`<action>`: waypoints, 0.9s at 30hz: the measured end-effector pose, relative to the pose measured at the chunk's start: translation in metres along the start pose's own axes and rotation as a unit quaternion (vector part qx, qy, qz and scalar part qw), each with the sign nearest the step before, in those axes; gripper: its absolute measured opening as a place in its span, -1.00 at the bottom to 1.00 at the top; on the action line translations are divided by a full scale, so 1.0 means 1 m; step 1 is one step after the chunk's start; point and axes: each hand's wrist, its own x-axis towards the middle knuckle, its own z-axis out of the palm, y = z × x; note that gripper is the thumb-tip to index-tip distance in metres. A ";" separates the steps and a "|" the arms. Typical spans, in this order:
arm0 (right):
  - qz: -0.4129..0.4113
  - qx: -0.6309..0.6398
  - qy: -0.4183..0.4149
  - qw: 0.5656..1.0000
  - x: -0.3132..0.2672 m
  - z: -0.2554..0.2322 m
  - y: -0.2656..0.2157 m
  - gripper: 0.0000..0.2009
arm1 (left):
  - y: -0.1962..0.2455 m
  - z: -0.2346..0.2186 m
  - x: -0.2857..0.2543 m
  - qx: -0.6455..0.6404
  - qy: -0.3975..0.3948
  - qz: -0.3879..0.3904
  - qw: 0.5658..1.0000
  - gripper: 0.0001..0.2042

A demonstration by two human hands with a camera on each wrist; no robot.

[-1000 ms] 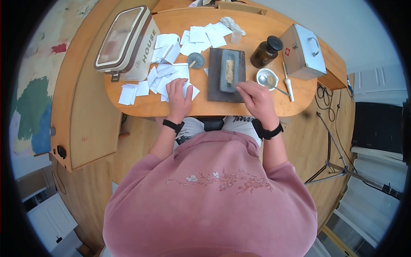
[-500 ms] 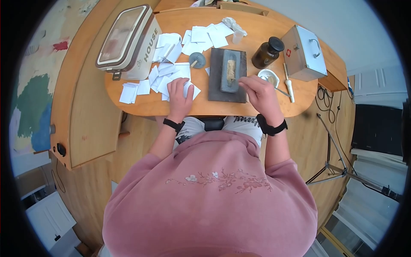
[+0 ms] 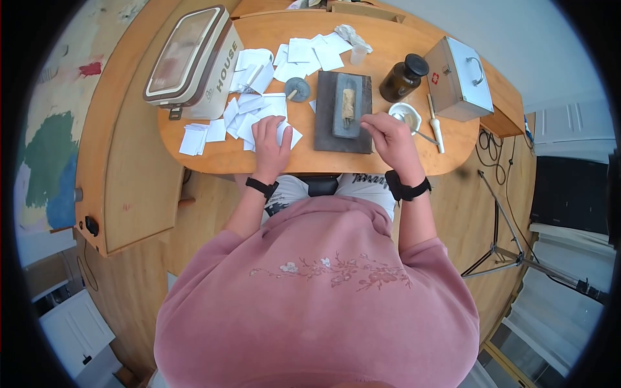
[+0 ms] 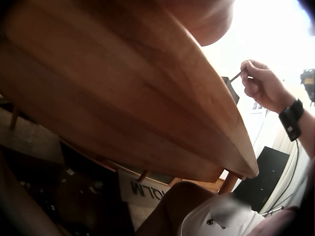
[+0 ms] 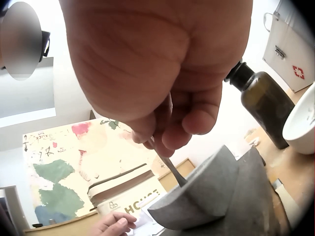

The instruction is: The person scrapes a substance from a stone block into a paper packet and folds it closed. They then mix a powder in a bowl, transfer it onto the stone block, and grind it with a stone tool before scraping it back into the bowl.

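Observation:
My right hand (image 3: 393, 137) pinches a thin metal tool (image 5: 169, 167) between thumb and fingers. Its flattened lower end dips inside the rim of a boat-shaped grey stone trough (image 5: 194, 201). In the head view a strip of tan powder (image 3: 348, 103) lies along the trough's middle, with darker stone showing at the near end. The trough stands on a dark rectangular slab (image 3: 325, 129). My left hand (image 3: 272, 145) rests on scattered white paper slips (image 3: 249, 129) left of the slab, fingers relaxed. A grey grinding wheel (image 3: 299, 86) with a wooden handle lies between papers and slab.
Right of the slab are a white mortar (image 3: 396, 110) with a spoon in it, a white pestle (image 3: 436, 132), a brown bottle (image 3: 402, 81) and a first-aid case (image 3: 462, 77). A lidded storage box (image 3: 213, 84) occupies the left. A small clear cup (image 3: 357, 55) stands at the back.
My right hand has shifted slightly right and away from me along the trough's side. Powder at the near end has drawn back, showing more dark stone. My left hand stays put.

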 end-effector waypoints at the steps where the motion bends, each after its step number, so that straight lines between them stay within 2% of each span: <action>1: -0.001 0.001 0.000 1.000 -0.001 -0.001 0.002 -0.91 | -0.001 0.000 0.000 0.000 0.001 0.003 1.000 -0.74; 3: 0.000 0.000 0.020 1.000 -0.001 -0.004 -0.001 -0.91 | 0.001 -0.002 0.002 -0.003 0.004 0.003 1.000 -0.74; 7: 0.007 0.014 0.004 1.000 -0.004 -0.005 -0.005 -0.92 | 0.000 0.000 0.001 0.004 0.004 0.004 1.000 -0.74; 12: -0.011 -0.028 0.029 0.999 -0.004 0.004 -0.006 -0.94 | 0.000 -0.001 0.001 0.001 0.002 0.000 1.000 -0.74; 25: -0.020 -0.024 0.017 0.999 -0.011 0.001 -0.013 -0.91 | 0.001 0.000 0.001 0.006 0.006 0.004 1.000 -0.74; 27: -0.047 -0.058 0.008 0.997 -0.009 0.007 -0.006 -0.91 | 0.002 0.000 0.000 0.006 0.006 0.004 1.000 -0.74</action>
